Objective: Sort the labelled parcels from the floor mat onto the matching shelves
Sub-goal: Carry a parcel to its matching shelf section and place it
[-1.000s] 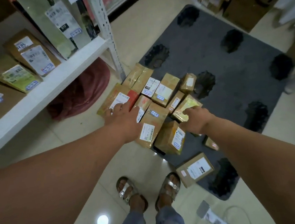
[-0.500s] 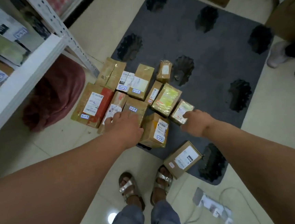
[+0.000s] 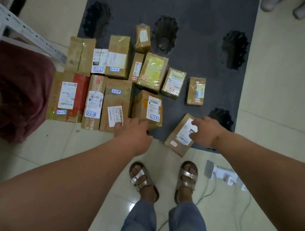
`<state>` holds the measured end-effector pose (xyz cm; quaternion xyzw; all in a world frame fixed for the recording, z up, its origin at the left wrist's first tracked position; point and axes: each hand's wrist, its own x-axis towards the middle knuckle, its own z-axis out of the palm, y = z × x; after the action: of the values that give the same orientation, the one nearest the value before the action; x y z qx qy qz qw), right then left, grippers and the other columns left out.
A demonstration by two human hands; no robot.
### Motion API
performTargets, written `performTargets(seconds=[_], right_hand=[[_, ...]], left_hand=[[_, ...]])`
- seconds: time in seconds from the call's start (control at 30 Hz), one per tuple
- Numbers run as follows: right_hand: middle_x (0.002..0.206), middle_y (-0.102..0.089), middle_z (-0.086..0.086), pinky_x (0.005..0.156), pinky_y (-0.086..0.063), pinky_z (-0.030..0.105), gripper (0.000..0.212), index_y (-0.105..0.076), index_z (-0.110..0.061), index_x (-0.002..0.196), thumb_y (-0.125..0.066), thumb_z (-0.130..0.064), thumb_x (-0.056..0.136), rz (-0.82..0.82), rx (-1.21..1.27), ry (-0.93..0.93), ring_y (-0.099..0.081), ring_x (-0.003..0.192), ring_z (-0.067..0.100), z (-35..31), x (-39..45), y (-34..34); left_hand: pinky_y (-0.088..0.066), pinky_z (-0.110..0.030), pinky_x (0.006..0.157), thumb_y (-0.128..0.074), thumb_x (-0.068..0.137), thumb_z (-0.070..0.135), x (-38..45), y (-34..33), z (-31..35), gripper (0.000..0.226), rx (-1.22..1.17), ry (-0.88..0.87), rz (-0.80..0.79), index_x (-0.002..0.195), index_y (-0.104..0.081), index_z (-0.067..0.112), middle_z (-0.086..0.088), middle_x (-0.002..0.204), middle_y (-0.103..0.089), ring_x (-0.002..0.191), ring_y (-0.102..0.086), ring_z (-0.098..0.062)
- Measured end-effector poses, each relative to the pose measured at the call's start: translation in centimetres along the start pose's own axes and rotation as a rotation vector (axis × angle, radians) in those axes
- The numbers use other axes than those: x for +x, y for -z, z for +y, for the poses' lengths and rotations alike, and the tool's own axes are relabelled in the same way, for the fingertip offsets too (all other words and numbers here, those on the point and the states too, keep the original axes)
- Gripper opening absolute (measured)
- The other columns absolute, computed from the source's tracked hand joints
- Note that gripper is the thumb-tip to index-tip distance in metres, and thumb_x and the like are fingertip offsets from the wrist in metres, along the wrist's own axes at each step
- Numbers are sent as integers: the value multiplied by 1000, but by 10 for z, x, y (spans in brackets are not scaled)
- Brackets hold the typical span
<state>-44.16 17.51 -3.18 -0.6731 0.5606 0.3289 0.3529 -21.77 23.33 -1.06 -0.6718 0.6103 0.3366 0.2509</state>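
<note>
Dark grey floor mat [image 3: 197, 43] with black leaf-shaped patches carries most of the stock; the left-hand boxes overhang onto the pale tiles beside the white perforated-steel shelf post [image 3: 30, 34]. Count of brown taped cardboard parcels: twelve visible, eleven in a tight cluster or just beside it, plus one lone flat brown parcel with white label [image 3: 182, 135] at the mat's near corner. Handwritten tags are partly legible: 3-2-9, 3-2-8, 3-1-5. Left hand [image 3: 131, 135] has its fingers extended, tips over the near edge of the tall brown parcel tagged 3-2-9 [image 3: 116, 103]; contact is likely but nothing is gripped. Right hand [image 3: 207, 130] has its fingers spread and loosely curved just above the lone parcel, not yet closed on it. Judgement: pick not begun. To do it well, read the small tag at the lone parcel's near end first, then take it across its short sides, so the label stays visible for matching. Two hands, two sandalled feet.
</note>
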Motion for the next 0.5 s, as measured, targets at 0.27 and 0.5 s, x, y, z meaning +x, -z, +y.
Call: performTargets(seconds=[0.27,0.5], right_hand=[[146,-39,7,110,-32,47,60,-39,-26,144,-53,-48,90,103,-49,17,-36,134,32,53,32,-51],[154,-29,6,119,-13,56,67,-33,-24,147,-52,-47,87,125,-200,37,-22,144,30,98,85,-109]], left_hand=[[-20,-52,113,-42,97,44,47,-63,57,51,115,-75,43,145,-35,26,-6,150,-35,140,-27,-29],[-24,-50,111,-49,94,42,109,-134,99,57,274,-175,82,146,-34,24,-5,144,-40,135,-34,-29]])
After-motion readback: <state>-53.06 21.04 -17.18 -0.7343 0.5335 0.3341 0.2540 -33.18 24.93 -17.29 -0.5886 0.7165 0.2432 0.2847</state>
